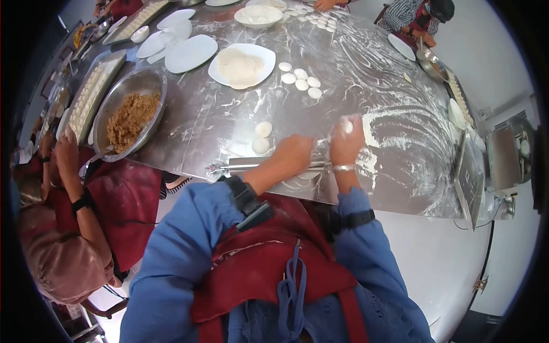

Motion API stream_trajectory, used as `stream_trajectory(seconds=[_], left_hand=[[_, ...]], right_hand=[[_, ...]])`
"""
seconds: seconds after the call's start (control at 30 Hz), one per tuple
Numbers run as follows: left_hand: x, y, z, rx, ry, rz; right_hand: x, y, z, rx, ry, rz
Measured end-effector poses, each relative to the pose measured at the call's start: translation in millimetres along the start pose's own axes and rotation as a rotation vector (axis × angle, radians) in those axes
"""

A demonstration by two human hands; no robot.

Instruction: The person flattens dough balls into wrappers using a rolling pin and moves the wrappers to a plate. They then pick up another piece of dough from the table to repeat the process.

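My left hand (294, 154) is closed in a fist over the metal rolling pin (243, 163) near the table's front edge; whatever its fingers hold is hidden. To its right, my right hand (347, 143) is also closed, with a small white lump of dough (347, 126) showing at the top of its fingers. A thin dough wrapper (297, 184) seems to lie in front of the pin, partly covered. Two flattened dough rounds (262, 137) sit just behind the pin. Farther back is a group of several dough rounds (302, 79).
A square white plate (266, 56) bears rolled wrappers. At left stand a steel bowl (161, 106) of brown filling and a tray (91, 97) of dumplings, beside a co-worker's hand (67, 151). Loose flour (400, 137) covers the right side. Another person (409, 20) works at the far right.
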State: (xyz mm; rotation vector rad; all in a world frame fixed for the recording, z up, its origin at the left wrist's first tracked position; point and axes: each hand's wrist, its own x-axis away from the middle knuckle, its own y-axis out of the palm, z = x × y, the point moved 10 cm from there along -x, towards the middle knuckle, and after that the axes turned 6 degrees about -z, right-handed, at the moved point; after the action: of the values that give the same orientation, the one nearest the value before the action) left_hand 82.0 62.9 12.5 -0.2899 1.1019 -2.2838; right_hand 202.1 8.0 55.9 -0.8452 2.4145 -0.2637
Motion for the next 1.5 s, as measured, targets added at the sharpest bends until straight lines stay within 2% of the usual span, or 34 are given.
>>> stream_trajectory(seconds=[0.07, 0.13, 0.23, 0.33, 0.4, 0.47, 0.5, 0.53, 0.57, 0.63, 0.7, 0.73, 0.83, 0.9, 0.93, 0.97, 1.0, 1.07, 1.1, 1.17, 1.2, 1.27, 1.33, 1.37, 1.5], left_hand=[[-3.6, -1.0, -2.9, 0.052, -0.003, 0.05], [1.0, 6.2, 4.9, -0.035, 0.064, -0.097], [14.1, -4.8, -5.1, 0.02, 0.064, -0.122], [19.7, -3.8, -8.2, 0.051, 0.033, -0.118], [6.5, 7.8, -0.7, 0.052, 0.049, -0.126], [-4.7, 5.1, -8.9, 0.036, -0.035, 0.028], [-4.3, 0.6, -8.2, 0.038, -0.035, 0.032], [-3.6, 1.1, -4.0, 0.019, -0.004, -0.051], [-1.6, 3.5, -2.3, 0.003, 0.024, -0.132], [9.1, -5.4, -12.5, 0.061, 0.026, -0.101], [13.1, -7.7, -16.1, 0.107, 0.034, -0.095], [15.9, -6.1, -15.0, 0.127, 0.044, -0.093], [7.5, -3.2, 0.4, 0.134, 0.048, -0.07], [0.5, -3.4, 4.2, 0.127, 0.031, -0.034], [-2.6, 5.0, 3.1, 0.08, 0.041, -0.087], [-5.5, 10.2, 1.0, 0.034, 0.049, -0.133], [-4.2, 6.6, -4.4, 0.04, 0.043, -0.115], [9.0, -4.9, -6.1, 0.051, 0.152, -0.035], [12.0, -10.5, -13.3, 0.121, 0.082, -0.051], [17.1, -11.4, -14.4, 0.131, 0.047, -0.092], [19.4, -7.8, -15.8, 0.141, 0.016, -0.123], [12.5, -3.8, -8.1, 0.141, 0.017, -0.096], [5.6, 0.5, -5.8, 0.147, 0.012, -0.053], [2.5, 9.4, -5.4, 0.127, 0.029, -0.093], [13.6, -0.7, -3.2, -0.003, 0.111, -0.073]], right_hand=[[1.8, -1.7, -1.2, 0.0, 0.001, 0.008], [12.8, -10.4, -0.8, 0.007, -0.001, 0.002], [45.2, -34.3, -2.2, -0.016, 0.012, 0.007], [57.1, -39.1, 2.5, -0.107, 0.136, 0.059], [13.9, -10.6, 5.7, -0.015, 0.041, -0.005], [-0.5, -2.1, -5.4, 0.025, -0.004, 0.025], [-3.0, -0.3, -12.3, 0.064, -0.041, 0.048], [0.8, -3.7, -13.2, 0.065, -0.046, 0.041], [12.1, -13.2, -7.4, 0.048, -0.001, 0.027], [36.9, -27.4, -1.1, 0.034, 0.049, 0.006], [59.3, -39.5, 7.9, -0.154, 0.132, 0.043], [58.9, -38.4, 10.7, -0.149, 0.152, 0.049], [15.7, -13.2, 0.1, 0.038, 0.036, 0.016], [7.4, -5.2, 0.3, 0.034, 0.032, 0.025], [4.2, -3.1, -2.1, 0.027, 0.032, 0.028], [13.5, -15.8, -28.2, 0.226, -0.161, 0.08], [26.9, -22.6, -30.8, 0.224, -0.177, 0.068], [51.6, -39.5, -8.8, -0.052, -0.009, 0.067], [55.1, -41.2, -9.2, -0.053, -0.006, 0.065], [67.7, -40.5, 8.9, -0.202, 0.193, 0.023], [62.7, -38.2, 9.8, -0.201, 0.204, 0.034], [22.9, -21.0, -16.8, 0.062, -0.041, 0.031], [8.8, -7.8, -2.1, 0.054, -0.027, 0.037], [6.5, -4.5, 6.6, 0.05, -0.005, 0.037], [48.4, -39.4, -16.4, 0.091, -0.055, 0.051]])
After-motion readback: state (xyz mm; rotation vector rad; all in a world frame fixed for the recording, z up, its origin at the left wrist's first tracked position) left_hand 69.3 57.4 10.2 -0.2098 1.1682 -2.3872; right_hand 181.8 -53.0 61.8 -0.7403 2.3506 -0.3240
